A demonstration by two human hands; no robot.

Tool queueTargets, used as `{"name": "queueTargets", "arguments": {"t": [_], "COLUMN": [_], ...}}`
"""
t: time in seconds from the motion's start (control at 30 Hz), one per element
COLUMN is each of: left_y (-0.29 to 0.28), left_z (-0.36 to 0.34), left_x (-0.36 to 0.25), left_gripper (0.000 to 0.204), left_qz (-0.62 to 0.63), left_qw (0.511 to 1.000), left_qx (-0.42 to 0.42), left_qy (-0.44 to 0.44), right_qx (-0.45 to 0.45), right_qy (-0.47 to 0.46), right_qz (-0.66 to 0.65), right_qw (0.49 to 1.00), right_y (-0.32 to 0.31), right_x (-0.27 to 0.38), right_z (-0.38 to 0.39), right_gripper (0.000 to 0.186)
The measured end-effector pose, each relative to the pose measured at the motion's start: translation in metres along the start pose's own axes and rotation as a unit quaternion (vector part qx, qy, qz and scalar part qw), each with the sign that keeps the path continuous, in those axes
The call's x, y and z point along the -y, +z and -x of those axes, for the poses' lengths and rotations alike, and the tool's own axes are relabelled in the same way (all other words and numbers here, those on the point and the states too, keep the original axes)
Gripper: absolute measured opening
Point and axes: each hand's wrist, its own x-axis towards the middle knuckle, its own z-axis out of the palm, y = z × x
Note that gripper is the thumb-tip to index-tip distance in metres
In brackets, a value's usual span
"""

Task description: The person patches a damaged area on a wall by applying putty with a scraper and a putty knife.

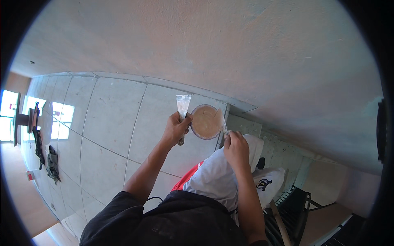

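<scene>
My left hand (176, 127) is closed round the handle of a putty knife (183, 103), its metal blade raised just left of a round tub of beige paste (203, 123). In my right hand (234, 147) is a second putty knife (222, 121), its paste-coated blade at the tub's right side, over the paste. The tub is on white floor tiles (111, 106), close to the step edge at the foot of the wall. Whether that blade is in the paste or just above it I cannot tell.
A pinkish wall (230, 41) rises beyond the tub. Steps (246, 127) descend to the right, with a dark metal railing (303, 213) at lower right. Dark clothing or bags (52, 162) lie on the floor at left, near a small table (24, 119).
</scene>
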Motion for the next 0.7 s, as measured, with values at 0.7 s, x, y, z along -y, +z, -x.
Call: {"name": "queueTargets", "arguments": {"t": [0.7], "left_y": [-0.051], "left_z": [-0.067], "left_x": [-0.006], "left_gripper": [0.015], "left_qz": [-0.016], "left_qw": [0.99], "left_qx": [0.084], "left_qy": [-0.114], "right_qx": [0.02], "right_qy": [-0.017], "right_qz": [-0.007], "right_qw": [1.0], "right_y": [0.051], "right_x": [0.014], "right_z": [-0.07], "right_gripper": [0.021]}}
